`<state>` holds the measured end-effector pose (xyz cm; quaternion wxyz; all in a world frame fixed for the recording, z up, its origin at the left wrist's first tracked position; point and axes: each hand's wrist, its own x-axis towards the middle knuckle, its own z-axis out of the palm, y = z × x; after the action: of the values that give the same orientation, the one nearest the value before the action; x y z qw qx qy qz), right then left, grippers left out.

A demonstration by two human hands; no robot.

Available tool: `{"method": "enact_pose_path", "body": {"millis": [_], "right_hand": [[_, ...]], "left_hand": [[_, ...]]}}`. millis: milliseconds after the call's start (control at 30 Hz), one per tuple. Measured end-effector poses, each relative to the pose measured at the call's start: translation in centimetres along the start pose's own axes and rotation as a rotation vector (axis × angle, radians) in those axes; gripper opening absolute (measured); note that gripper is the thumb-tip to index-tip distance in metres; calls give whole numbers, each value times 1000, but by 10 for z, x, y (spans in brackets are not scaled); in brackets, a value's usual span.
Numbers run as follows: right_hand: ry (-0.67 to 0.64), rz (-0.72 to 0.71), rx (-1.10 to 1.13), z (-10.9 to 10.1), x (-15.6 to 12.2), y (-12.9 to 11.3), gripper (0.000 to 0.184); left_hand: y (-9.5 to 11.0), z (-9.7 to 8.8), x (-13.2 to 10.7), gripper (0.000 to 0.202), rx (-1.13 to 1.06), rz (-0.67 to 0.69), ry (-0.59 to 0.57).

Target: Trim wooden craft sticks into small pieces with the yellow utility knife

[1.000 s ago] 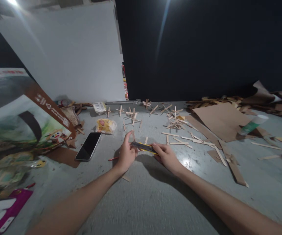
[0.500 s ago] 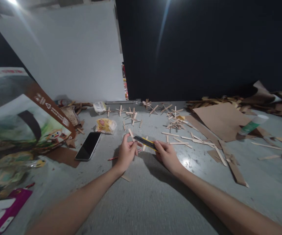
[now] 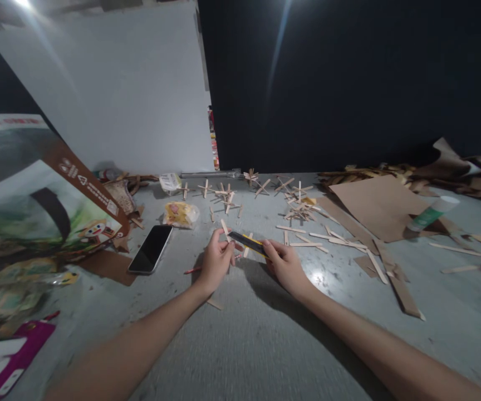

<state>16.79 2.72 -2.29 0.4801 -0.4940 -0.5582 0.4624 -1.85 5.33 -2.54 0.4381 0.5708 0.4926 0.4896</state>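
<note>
My left hand [image 3: 217, 259] pinches a pale wooden craft stick [image 3: 225, 228], whose upper end sticks up above the fingers. In my right hand [image 3: 286, 266] is a black and yellow utility knife [image 3: 246, 243], held by its right end and pointing left. The knife's far end meets the stick at my left fingertips; whether a blade is out is too small to tell. Under and beside my left hand lies a red pencil [image 3: 192, 270], partly hidden by it. Another stick [image 3: 248, 246] lies on the table behind the knife.
Crossed-stick pieces [image 3: 226, 195] stand at the back, with loose sticks [image 3: 336, 239] to the right. A phone [image 3: 151, 249], a yellow packet [image 3: 181, 215] and a large printed bag [image 3: 48, 195] are on the left. Brown cardboard [image 3: 380, 206] and a glue stick [image 3: 435, 213] lie right.
Hardly anything differs. The craft stick in my left hand has shifted very slightly to the right, while both hands keep their hold.
</note>
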Motion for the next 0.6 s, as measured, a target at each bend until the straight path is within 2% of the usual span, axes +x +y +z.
{"method": "enact_pose_path", "body": {"millis": [133, 300, 467, 600], "right_hand": [[57, -109, -151, -1, -2, 0, 55], [64, -236, -309, -2, -8, 2, 46], [22, -215, -240, -2, -6, -1, 49], [-28, -85, -85, -2, 0, -2, 59]], "left_hand": [[2, 1, -1, 28, 73, 12, 9], [5, 1, -4, 30, 197, 22, 14], [5, 1, -4, 25, 192, 34, 17], [3, -1, 0, 21, 106, 11, 12]]}}
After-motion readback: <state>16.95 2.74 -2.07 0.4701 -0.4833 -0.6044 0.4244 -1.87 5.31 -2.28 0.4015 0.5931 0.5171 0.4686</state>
